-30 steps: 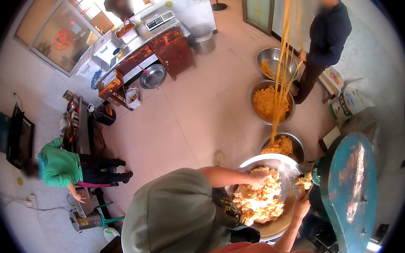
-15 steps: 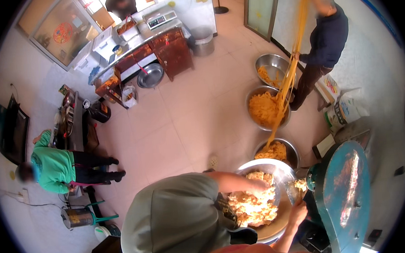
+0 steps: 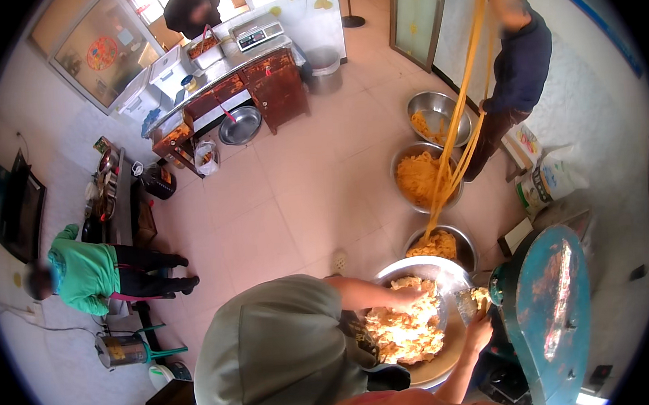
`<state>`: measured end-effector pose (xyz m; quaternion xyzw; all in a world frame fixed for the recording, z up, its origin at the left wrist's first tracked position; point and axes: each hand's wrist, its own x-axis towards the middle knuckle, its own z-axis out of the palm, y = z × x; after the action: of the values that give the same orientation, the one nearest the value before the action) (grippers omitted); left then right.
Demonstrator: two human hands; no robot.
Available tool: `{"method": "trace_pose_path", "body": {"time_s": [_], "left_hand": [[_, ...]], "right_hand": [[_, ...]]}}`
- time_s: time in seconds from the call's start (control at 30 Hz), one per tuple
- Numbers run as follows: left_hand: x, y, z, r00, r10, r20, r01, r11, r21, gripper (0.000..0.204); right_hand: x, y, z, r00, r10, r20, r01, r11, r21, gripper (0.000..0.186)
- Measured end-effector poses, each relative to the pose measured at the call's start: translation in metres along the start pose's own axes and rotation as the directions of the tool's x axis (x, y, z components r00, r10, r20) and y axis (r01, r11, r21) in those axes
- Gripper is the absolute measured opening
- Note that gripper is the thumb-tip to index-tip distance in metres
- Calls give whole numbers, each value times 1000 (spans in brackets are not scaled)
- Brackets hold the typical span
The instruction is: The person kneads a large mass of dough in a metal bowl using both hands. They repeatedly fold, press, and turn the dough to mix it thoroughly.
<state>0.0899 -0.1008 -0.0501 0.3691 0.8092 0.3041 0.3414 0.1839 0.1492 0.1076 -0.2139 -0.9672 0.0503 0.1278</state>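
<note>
My left hand (image 3: 409, 298) reaches into a large steel basin (image 3: 454, 269) and touches a heap of crumbly pale yellow dough (image 3: 403, 336). Its fingertips blur into the bright crumbs. My right hand (image 3: 479, 331) is closed at the basin's right side, round what looks like a brownish handle; its exact kind is hidden. Just beyond it a flat metal plate (image 3: 468, 306) tilts toward a green machine (image 3: 554, 315), with a clump of dough (image 3: 480, 295) beside it. A grey garment (image 3: 280, 344) covers the left foreground.
Steel bowls (image 3: 462, 235) of orange-yellow strips line the floor beyond my basin. Upper right, a co-worker in dark blue (image 3: 526, 60) holds long yellow strands (image 3: 451, 163). A person in green (image 3: 86, 270) stands left. A counter with a scale (image 3: 257, 34) is at the back.
My left hand has shifted slightly left over the dough; my right hand stays nearly in place. The co-worker's strands have spread apart. The person in green has drawn an outstretched arm in.
</note>
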Motion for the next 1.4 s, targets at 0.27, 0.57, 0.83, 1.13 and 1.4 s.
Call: {"method": "trace_pose_path", "body": {"time_s": [0.27,0.57,0.83,1.13,1.4], "left_hand": [[-10,27,-17,994,-11,-113,-5,990,-144,77],[-19,23,-30,998,54,46,-58,993,98,45],[-32,93,-109,973,-110,202,176,922,-345,58],[-19,14,-84,957,262,122,-285,926,249,27],[-21,2,-95,927,10,376,-112,962,250,15]], "right_hand": [[10,10,14,972,92,217,-68,991,-115,42],[0,-1,5,941,94,326,-48,988,-147,44],[2,31,32,956,67,285,12,964,-267,31],[63,-31,34,863,411,293,-420,907,-33,43],[58,-62,-7,934,297,198,-319,944,86,42]]}}
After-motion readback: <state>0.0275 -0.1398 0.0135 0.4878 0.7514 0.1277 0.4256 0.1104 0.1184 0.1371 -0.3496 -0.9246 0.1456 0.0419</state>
